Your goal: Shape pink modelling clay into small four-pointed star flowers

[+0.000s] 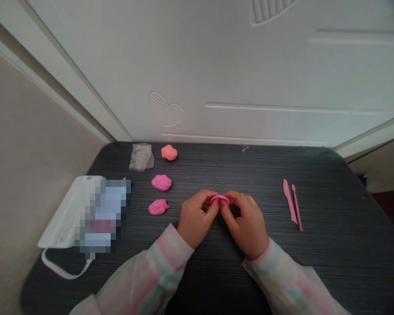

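Clay (220, 199), pink and small, pinched at mid-table between the fingertips of both hands, its upper rim gently curved. Left hand (195, 221) gripping one side of it with thumb and curled fingers; right hand (248, 225) gripping the other side in the same way – both thumbs together at the near face, much of the piece hidden behind them. Striped sleeves (167, 271) in pastel pink, green and white at both wrists. Below, a dark, fine-lined tabletop (216, 166). To the left of the left hand, two pink lumps (162, 182), one beyond the other and apart; farther back, an orange lump (169, 152) with a crumpled clear wrapper (142, 157) just beside it. At far left, a white case (61, 214) next to a pixelated device (105, 214), with a white cable (61, 272) looping in front of them. Well to the right of the right hand, a pink knife-shaped tool (288, 199) and a slim pink rod (296, 208), side by side – too close at their near ends to tell whether touching. Behind the tabletop, an upright white panel (216, 65) with raised hearts and bars.
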Tool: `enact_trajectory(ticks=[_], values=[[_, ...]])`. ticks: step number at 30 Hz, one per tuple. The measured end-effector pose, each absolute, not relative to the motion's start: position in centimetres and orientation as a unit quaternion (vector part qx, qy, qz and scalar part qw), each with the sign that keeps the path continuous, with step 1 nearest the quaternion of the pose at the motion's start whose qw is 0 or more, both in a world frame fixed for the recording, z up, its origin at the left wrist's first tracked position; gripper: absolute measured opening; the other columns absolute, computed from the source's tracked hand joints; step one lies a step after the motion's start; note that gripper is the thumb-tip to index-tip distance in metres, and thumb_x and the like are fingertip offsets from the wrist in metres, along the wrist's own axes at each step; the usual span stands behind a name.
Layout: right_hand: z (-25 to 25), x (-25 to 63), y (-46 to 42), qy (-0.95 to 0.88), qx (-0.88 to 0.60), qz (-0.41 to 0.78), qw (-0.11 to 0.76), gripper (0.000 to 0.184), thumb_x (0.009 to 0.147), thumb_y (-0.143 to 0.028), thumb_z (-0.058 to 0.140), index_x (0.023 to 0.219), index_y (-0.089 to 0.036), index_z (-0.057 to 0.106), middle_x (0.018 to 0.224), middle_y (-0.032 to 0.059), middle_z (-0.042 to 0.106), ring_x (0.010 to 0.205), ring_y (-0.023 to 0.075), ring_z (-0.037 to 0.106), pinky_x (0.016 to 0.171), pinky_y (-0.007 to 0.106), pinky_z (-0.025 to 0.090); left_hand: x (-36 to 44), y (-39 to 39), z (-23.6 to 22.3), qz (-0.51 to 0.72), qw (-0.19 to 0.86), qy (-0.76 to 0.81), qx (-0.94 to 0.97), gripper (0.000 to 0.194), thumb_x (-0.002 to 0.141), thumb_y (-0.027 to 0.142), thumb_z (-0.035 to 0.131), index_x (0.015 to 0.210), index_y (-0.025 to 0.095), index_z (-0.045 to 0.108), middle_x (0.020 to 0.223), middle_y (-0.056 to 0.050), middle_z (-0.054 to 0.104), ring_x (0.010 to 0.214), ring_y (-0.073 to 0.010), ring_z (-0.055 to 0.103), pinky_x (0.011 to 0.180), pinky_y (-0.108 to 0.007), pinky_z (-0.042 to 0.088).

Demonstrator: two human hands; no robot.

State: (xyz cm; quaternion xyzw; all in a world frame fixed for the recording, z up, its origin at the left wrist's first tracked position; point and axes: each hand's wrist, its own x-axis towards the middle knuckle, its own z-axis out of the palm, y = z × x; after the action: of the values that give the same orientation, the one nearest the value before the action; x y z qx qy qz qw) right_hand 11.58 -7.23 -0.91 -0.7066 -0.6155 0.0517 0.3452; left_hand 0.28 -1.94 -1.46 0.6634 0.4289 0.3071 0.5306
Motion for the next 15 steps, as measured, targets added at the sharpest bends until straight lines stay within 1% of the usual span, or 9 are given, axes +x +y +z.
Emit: enact_trajectory(ticks=[5,8,11,15], values=[[-1.02,11.56,-7.41,-0.627,-0.692,0.030,0.357,0.008,0.078,-0.021,0.049,0.084,-0.019,0.053,0.073,0.0010,0.063,0.063,0.0134,0.056,0.064,0.029,0.040,0.26,-1.86,-1.23,0.308,0.517,0.421,0.678,0.016,0.076,0.024,0.050,0.088,0.017,0.059,0.082,-0.001,0.066,0.072,-0.0113,0.061,0.068,-0.021,0.048],[-1.11,11.63,-7.44,-0.623,-0.694,0.032,0.360,0.010,0.079,-0.024,0.049,0.087,-0.018,0.052,0.073,0.0013,0.063,0.063,0.0136,0.056,0.065,0.029,0.040,0.11,-1.73,-1.03,0.302,0.480,0.420,0.709,0.015,0.076,0.023,0.050,0.084,0.018,0.062,0.081,-0.001,0.066,0.071,-0.0110,0.060,0.068,-0.021,0.047],[-1.14,11.74,-7.35,-0.620,-0.705,0.042,0.343,0.014,0.079,-0.027,0.049,0.089,-0.018,0.053,0.070,0.0011,0.064,0.062,0.0138,0.056,0.065,0.030,0.039,-0.01,-1.69,-0.91,0.303,0.450,0.424,0.725,0.014,0.076,0.020,0.050,0.083,0.018,0.062,0.079,0.000,0.066,0.068,-0.0107,0.059,0.066,-0.021,0.046],[-1.11,11.81,-7.25,-0.636,-0.707,0.043,0.306,0.012,0.081,-0.025,0.046,0.080,-0.018,0.056,0.069,0.0011,0.064,0.061,0.0140,0.054,0.064,0.030,0.037,0.02,-1.75,-1.06,0.299,0.426,0.422,0.742,0.014,0.075,0.020,0.051,0.082,0.018,0.062,0.078,0.000,0.066,0.067,-0.0101,0.058,0.066,-0.020,0.045]])
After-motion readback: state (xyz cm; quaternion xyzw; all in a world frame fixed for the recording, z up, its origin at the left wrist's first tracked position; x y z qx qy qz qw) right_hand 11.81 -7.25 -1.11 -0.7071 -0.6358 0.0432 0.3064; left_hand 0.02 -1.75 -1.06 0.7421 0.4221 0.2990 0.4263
